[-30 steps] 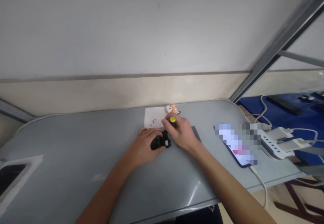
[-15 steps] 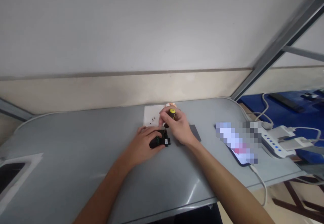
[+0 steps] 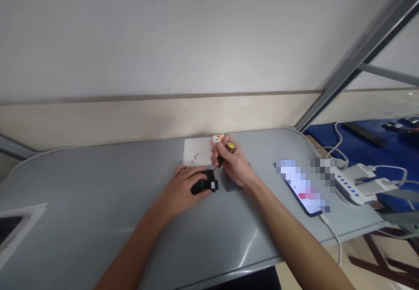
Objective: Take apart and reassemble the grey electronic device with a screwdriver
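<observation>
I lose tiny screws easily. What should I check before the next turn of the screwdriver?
1. Left hand pins the black device on the table: ok.
2. Right hand grips the screwdriver: ok.
3. Screwdriver tip seated in a screw head: cannot tell, too small to see.
4. Loose screws lie together on the white paper: ok.
5. Phone lies apart from both hands: ok.

The bench (image 3: pixel 98 202) looks smooth, grey and faintly glossy, the white sheet (image 3: pixel 196 152) is matt paper, and the small black device (image 3: pixel 204 186) looks like dull plastic.
</observation>
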Demonstrator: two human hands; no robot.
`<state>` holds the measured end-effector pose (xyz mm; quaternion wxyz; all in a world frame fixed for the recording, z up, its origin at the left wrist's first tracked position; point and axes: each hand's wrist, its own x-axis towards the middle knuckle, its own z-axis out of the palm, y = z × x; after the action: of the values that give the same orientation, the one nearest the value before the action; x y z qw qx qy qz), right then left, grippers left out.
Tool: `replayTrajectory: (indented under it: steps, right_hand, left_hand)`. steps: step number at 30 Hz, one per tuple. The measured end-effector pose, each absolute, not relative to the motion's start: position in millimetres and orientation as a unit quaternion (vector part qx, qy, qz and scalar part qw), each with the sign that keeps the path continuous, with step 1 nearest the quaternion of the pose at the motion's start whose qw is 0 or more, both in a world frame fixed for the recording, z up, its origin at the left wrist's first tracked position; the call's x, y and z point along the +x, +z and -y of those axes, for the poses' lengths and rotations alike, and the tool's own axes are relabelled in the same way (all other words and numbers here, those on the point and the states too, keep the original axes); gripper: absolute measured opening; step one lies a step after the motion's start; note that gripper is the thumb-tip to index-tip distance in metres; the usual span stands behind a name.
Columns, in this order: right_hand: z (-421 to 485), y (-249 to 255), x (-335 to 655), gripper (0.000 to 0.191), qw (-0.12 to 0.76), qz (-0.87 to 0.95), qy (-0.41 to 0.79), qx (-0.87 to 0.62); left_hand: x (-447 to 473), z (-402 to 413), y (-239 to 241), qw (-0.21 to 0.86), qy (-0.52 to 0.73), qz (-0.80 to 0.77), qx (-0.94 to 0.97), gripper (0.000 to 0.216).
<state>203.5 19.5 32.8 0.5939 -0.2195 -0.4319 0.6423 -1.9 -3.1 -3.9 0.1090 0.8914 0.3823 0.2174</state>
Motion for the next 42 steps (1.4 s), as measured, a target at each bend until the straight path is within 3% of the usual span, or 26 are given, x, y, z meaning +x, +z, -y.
replayTrajectory:
  steps: [4, 7, 10, 20, 23, 28, 35, 42]
  right_hand:
    - [-20.3, 32.0, 203.0, 0.029, 0.599, 0.435, 0.634, -0.225]
    - [-20.3, 34.5, 203.2, 0.038, 0.589, 0.413, 0.661, -0.212]
    - [-19.8, 35.0, 204.4, 0.029, 0.597, 0.418, 0.653, -0.208]
    - [-22.7, 32.4, 202.9, 0.044, 0.596, 0.425, 0.64, -0.234]
    - [-21.6, 35.2, 205.4, 0.032, 0.599, 0.414, 0.645, -0.229]
    - [-21.5, 32.6, 206.3, 0.041, 0.601, 0.41, 0.644, -0.238]
    - [-22.3, 36.8, 205.6, 0.031, 0.593, 0.4, 0.659, -0.235]
    - [-22.7, 30.0, 205.5, 0.036, 0.628, 0.431, 0.586, -0.276]
  left_hand:
    - [-1.6, 3.4, -3.3, 0.11, 0.218, -0.389, 0.888, 0.02]
    - [-1.2, 3.6, -2.9, 0.113, 0.216, -0.392, 0.887, 0.018]
    - [-1.2, 3.2, -3.2, 0.114, 0.221, -0.385, 0.889, 0.016]
    - [1.0, 3.4, -7.1, 0.117, 0.234, -0.398, 0.879, 0.018]
    - [4.5, 4.4, -8.8, 0.111, 0.242, -0.403, 0.876, 0.018]
    - [4.9, 4.4, -8.7, 0.111, 0.245, -0.401, 0.876, 0.016]
    - [-0.8, 1.4, -7.2, 0.114, 0.224, -0.393, 0.884, 0.022]
    - [-1.8, 2.0, -9.4, 0.095, 0.221, -0.389, 0.889, 0.02]
